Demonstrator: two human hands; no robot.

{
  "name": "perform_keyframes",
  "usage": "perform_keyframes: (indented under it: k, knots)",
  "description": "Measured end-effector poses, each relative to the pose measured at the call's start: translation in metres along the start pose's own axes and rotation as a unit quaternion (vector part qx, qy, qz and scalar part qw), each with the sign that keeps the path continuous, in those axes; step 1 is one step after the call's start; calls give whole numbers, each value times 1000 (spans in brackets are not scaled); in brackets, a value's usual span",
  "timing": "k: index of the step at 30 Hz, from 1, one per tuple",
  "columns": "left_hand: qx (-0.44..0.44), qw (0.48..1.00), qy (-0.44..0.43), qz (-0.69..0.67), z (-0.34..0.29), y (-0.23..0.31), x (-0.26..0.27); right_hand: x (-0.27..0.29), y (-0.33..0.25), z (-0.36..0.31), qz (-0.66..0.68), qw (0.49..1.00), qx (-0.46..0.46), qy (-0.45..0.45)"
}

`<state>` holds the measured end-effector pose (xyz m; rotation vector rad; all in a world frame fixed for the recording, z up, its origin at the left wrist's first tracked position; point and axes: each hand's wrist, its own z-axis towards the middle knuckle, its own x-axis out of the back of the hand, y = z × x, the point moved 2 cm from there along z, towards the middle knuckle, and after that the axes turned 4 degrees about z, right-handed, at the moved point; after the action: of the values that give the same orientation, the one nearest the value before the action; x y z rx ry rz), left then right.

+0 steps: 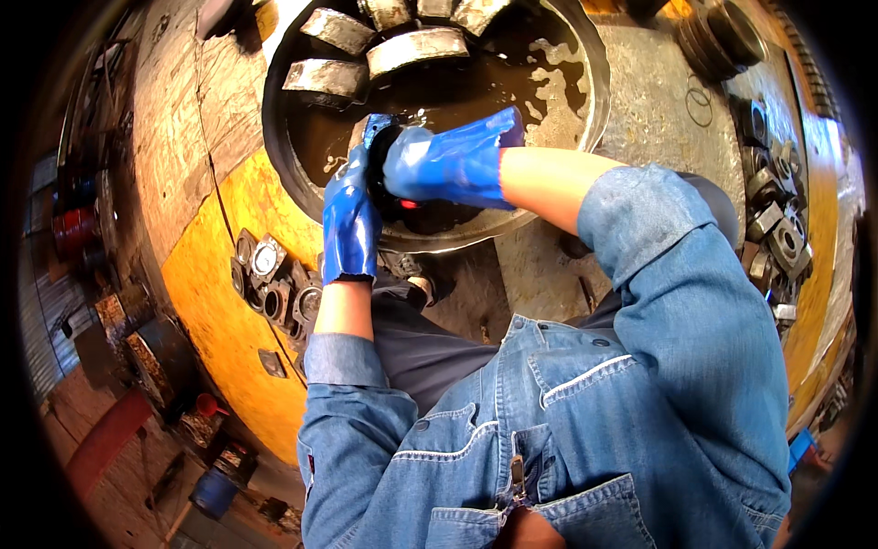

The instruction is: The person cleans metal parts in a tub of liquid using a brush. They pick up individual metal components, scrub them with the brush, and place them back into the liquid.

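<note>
Both my hands wear blue rubber gloves and meet over a wide round metal basin [594, 55] of dark liquid. My left hand [351, 206] is closed round the left side of a dark, rounded metal part [376, 169], held up at the basin's near side. Pressed against its right side is my right hand [444, 163], fingers curled; what they grip is hidden. A small red spot [410, 204] shows just below the right glove. Farther back in the basin rest several curved metal blocks [417, 51], wet and grey on their faces.
Left of my knees, several flanged metal parts [267, 260] lie on a yellow sheet [219, 302]. More metal parts [785, 240] are heaped at the right edge. Dark metal cylinders [722, 41] stand at the far right, near a thin ring [699, 106].
</note>
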<state>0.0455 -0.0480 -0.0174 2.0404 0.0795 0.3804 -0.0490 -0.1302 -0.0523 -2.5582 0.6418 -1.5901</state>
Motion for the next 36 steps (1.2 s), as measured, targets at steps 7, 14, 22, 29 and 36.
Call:
perform_keyframes:
  k: [7, 14, 22, 29, 36]
  knots:
    - [12, 997, 15, -70, 15, -19, 7, -16, 20, -24, 97, 961, 113, 235]
    - [86, 989, 30, -120, 23, -22, 3, -15, 27, -2, 230, 956, -141, 114]
    - [83, 993, 48, -68, 34, -41, 7, -44, 35, -28, 648, 725, -86, 216]
    - [50, 993, 16, -108, 26, -40, 10, -19, 0, -63, 23, 962, -2, 273]
    - [28, 995, 8, -95, 20, -35, 9, -11, 17, -29, 27, 977, -192, 91]
